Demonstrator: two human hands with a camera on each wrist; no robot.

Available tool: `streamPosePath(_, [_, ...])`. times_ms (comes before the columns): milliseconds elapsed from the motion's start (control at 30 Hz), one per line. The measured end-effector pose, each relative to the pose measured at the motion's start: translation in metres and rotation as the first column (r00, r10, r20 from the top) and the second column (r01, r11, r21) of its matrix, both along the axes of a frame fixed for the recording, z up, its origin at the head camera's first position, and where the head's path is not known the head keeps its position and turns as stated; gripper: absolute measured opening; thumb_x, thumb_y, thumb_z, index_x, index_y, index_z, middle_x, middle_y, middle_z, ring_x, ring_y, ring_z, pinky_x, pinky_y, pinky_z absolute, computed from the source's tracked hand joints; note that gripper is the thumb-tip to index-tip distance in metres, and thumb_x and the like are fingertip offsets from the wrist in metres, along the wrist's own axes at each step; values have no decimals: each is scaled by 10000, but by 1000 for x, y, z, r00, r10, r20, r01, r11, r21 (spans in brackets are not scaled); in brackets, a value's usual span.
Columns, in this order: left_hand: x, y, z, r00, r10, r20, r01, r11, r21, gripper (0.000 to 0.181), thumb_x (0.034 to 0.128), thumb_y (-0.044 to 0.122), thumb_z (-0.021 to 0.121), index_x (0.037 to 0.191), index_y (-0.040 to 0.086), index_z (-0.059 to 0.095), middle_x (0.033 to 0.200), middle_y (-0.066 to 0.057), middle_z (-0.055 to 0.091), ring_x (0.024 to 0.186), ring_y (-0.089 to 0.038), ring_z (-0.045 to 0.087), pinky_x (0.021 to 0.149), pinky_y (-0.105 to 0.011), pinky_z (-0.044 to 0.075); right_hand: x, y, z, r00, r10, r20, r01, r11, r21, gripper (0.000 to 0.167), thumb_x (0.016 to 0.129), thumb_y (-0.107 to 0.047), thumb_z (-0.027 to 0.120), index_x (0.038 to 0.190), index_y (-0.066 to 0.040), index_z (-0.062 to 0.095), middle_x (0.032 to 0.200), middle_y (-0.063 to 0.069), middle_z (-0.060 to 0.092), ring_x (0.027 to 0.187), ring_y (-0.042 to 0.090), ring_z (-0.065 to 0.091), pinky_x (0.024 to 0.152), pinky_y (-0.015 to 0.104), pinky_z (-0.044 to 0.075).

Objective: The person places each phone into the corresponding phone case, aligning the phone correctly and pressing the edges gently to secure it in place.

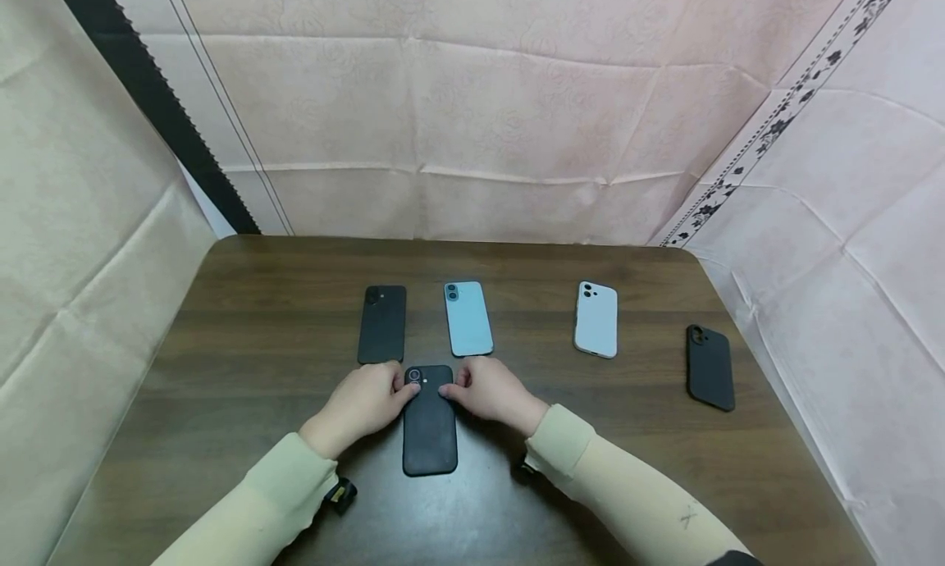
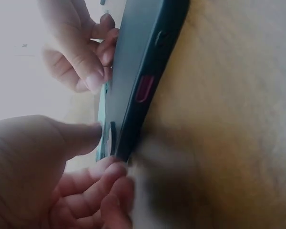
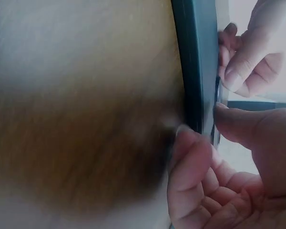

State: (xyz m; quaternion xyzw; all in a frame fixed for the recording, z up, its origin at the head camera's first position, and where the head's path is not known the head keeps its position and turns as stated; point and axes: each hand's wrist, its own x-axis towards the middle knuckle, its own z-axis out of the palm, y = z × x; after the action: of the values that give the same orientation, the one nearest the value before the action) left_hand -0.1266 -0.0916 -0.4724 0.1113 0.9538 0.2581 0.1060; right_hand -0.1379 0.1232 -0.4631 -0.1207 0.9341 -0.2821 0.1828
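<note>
A phone in a dark case [image 1: 430, 431] lies lengthwise near the middle of the table, its camera end away from me. My left hand [image 1: 362, 406] grips its upper left corner, thumb on the back and fingers curled at the edge. At the upper right corner my right hand [image 1: 498, 394] pinches in the same way. The left wrist view shows a pinkish slot in the side of the dark case [image 2: 155, 62]. In the right wrist view, the right hand's [image 3: 229, 186] thumb and fingertips meet the end of the case [image 3: 200, 62].
Just beyond my hands lie a black phone [image 1: 381, 328] and a light blue phone [image 1: 469, 324]. Farther right are a white phone [image 1: 596, 324] and another black one [image 1: 710, 369] near the edge of the wooden table [image 1: 221, 369]. Pale cloth [image 1: 517, 115] hangs around the table.
</note>
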Motion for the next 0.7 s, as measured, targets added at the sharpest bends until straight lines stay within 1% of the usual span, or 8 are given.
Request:
streamPosePath(67, [-3,-1,2,998,30,-47,-30,999,16,247,909,337,684,810,128,596,671,6,524,565,-156,486,506,-291,391,-2,5,2,999,-15,-31,14,1000,-25,287,905,-395,676,748,-168,598,608,-41,564,543,126,530,496,281,446])
streamPosePath(133, [-5,-1,4,993,64,-100,-61,997,36,227,906,318,689,916,100,626,771,-15,555,642,-172,508,564,-307,437,-4,11,4,998,-42,-49,39,998,-56,247,908,-386,675,804,-176,598,651,-34,583,565,134,543,508,297,465])
streamPosePath(200, [-7,-1,6,984,91,-151,-84,995,49,284,902,309,693,1031,63,633,885,-59,575,737,-204,529,641,-346,481,-6,17,5,995,-68,-69,63,995,-82,229,909,-380,676,839,-176,599,672,-24,591,569,143,551,509,306,476])
streamPosePath(300, [-10,-2,6,974,126,-190,-116,991,62,413,901,313,691,1182,25,597,1077,-146,571,907,-273,541,778,-433,515,-10,27,7,989,-108,-105,97,990,-107,213,907,-369,683,873,-173,605,700,-16,596,579,152,555,515,312,484])
streamPosePath(400, [-15,-4,5,968,153,-200,-143,988,63,522,899,329,687,1289,17,537,1243,-211,501,1051,-332,499,873,-506,493,-12,36,8,978,-150,-147,133,984,-117,212,896,-362,700,899,-167,617,738,-20,602,616,154,557,542,305,489])
streamPosePath(467, [-18,-6,4,966,170,-196,-160,985,63,574,896,334,688,1333,12,500,1302,-243,450,1095,-365,466,895,-535,477,-14,42,9,970,-174,-168,154,980,-124,219,891,-358,706,924,-157,625,775,-28,605,660,149,558,572,298,488])
streamPosePath(567, [-25,-10,3,963,201,-177,-194,979,58,634,889,355,691,1371,15,461,1329,-263,411,1101,-381,439,897,-548,469,-17,55,11,959,-208,-194,184,974,-134,264,885,-371,711,977,-134,637,822,-30,614,714,149,563,612,296,493])
streamPosePath(700, [-35,-14,0,962,226,-155,-223,974,38,708,881,387,694,1400,-5,414,1314,-281,407,1083,-395,428,885,-543,465,-21,77,16,944,-252,-215,221,963,-157,363,890,-403,695,1059,-87,637,884,-7,628,774,161,581,655,320,509])
